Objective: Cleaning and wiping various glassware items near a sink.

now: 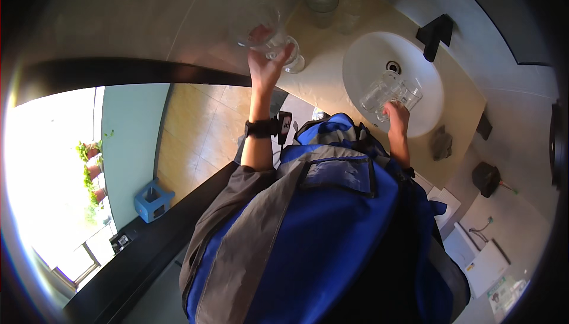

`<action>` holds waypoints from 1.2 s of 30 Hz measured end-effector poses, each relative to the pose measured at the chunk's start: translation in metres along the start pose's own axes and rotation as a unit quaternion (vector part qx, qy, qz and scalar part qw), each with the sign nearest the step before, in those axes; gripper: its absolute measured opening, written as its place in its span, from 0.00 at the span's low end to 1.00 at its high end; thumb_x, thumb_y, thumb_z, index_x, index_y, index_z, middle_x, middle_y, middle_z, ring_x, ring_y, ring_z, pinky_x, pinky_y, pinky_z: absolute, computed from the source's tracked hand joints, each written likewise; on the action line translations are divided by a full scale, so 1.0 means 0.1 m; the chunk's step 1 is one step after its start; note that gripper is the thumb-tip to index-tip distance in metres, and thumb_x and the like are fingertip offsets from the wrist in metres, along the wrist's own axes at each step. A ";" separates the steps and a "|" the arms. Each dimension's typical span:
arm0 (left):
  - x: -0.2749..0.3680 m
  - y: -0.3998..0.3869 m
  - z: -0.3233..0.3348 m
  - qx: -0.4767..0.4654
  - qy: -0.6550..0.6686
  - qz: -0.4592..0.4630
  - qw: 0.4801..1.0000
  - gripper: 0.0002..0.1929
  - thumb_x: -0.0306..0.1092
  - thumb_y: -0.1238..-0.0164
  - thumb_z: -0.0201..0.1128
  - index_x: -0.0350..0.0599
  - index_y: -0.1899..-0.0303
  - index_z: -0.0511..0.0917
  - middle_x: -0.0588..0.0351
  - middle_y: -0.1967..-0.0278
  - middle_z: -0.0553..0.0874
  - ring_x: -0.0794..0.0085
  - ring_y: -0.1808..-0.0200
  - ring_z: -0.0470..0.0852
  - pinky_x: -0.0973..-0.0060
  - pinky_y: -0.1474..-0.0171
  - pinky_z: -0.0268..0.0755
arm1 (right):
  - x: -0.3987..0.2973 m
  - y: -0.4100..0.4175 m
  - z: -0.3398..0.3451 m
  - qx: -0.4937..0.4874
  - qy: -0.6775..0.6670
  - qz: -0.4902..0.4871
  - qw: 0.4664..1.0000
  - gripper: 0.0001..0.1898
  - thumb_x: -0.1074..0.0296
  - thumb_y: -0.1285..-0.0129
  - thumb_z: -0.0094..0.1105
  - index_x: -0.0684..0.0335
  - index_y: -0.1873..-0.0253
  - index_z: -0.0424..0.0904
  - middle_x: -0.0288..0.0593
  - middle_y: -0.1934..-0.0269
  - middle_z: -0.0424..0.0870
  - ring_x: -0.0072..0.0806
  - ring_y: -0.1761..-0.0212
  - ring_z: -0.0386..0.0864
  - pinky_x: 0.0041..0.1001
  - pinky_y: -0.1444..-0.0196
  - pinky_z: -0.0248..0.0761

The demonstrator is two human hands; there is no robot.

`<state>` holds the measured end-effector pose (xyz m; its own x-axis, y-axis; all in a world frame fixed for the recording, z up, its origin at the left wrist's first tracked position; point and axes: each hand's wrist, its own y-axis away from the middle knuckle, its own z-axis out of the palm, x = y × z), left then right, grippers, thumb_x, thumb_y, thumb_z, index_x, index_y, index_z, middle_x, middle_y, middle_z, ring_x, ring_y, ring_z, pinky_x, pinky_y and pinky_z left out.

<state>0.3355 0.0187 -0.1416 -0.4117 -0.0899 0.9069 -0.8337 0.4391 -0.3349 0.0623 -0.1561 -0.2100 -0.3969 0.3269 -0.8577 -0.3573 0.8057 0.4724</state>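
Observation:
My left hand [266, 68] is raised at the counter's left end, its fingers around a clear glass vessel [258, 22]; they show reddish and blurred through the glass. Close beside this hand, another clear glass piece [294, 59] is over the counter edge. In the white oval sink [360, 62], my right hand [397, 113] grips a clear glass mug [410, 94], seemingly by its handle. A second glass mug [375, 95] lies tilted against it, below the drain. Which mug the fingers hold is partly hidden by overlapping glass.
A black faucet [436, 35] stands behind the sink. Stacked glass vessels [322, 2] are at the back of the beige counter [315, 88]. A dark crumpled cloth [441, 144] lies right of the sink. A blue plastic stool [152, 200] is at left, and a toilet [460, 246] at lower right.

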 end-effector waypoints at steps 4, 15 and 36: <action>0.03 -0.13 -0.03 -0.033 0.085 -0.047 0.995 0.27 0.28 0.57 0.69 0.36 0.54 0.66 0.55 0.62 0.76 0.74 0.62 0.74 0.77 0.57 0.67 | -0.07 0.06 -0.01 0.004 -0.109 -0.016 0.994 0.06 0.74 0.53 0.53 0.66 0.80 0.71 0.36 0.84 0.69 0.22 0.81 0.67 0.20 0.72 0.63; 0.74 0.04 0.08 -0.259 0.159 -0.059 0.951 0.21 0.26 0.56 0.67 0.36 0.58 0.70 0.59 0.66 0.75 0.77 0.63 0.72 0.79 0.59 0.65 | -0.65 0.44 -0.24 -0.058 -0.464 0.095 0.879 0.06 0.67 0.46 0.58 0.60 0.70 0.71 0.33 0.77 0.70 0.23 0.74 0.69 0.28 0.61 0.66; 0.56 0.58 0.49 -0.378 -0.024 0.023 0.925 0.33 0.35 0.64 0.69 0.39 0.51 0.68 0.44 0.57 0.73 0.51 0.53 0.72 0.64 0.51 0.66 | -0.84 0.71 -0.39 -0.103 -0.399 -0.086 0.907 0.05 0.69 0.38 0.48 0.60 0.68 0.65 0.32 0.76 0.62 0.22 0.71 0.62 0.29 0.54 0.59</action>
<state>0.2462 -0.0045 -0.1227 -0.4722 -0.0869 0.8772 -0.3255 0.9420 -0.0819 0.0372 -0.1460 -0.0961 0.3894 0.5248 -0.7569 -0.5393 0.7961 0.2745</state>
